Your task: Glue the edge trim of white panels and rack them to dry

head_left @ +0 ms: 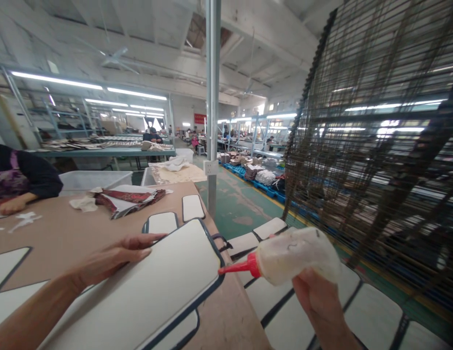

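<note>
A large white panel [149,287] with rounded corners and a dark edge is tilted up over the brown table. My left hand [117,257] grips its far left edge, thumb on top and fingers partly hidden. In my right hand [317,291] is a translucent squeeze bottle [299,255] with a red nozzle, lying on its side and pointing left. The nozzle's tip is at the panel's right corner, on the dark edge. Pale liquid shows inside the bottle.
Smaller white panels [192,207] lie on the brown table [65,238], beside folded patterned fabric [129,199]. More panels [372,311] are spread at the right, below a tall wire rack [357,146]. A metal post [212,107] stands ahead. Another person's arm [40,175] is at far left.
</note>
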### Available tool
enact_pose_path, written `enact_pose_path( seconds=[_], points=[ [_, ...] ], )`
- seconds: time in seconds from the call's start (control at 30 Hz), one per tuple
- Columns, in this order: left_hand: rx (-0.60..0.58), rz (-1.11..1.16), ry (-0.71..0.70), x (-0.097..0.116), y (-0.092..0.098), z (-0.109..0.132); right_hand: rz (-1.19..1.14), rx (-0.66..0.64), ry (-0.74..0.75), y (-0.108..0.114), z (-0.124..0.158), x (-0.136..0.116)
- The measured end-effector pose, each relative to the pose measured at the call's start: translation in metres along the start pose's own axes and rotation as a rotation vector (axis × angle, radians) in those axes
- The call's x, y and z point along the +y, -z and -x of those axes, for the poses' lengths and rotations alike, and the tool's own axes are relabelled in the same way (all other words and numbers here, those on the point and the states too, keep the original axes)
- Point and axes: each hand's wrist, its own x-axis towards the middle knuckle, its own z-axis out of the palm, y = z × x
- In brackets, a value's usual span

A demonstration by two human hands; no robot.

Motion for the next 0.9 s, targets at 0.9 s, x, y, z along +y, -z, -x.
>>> enact_pose_path(
  seconds=[0.9],
  points=[
    [0.059,0.250,-0.048,-0.052,-0.021,-0.035,-0.010,0.267,0.199,0.008,-0.026,0.018]
  ],
)
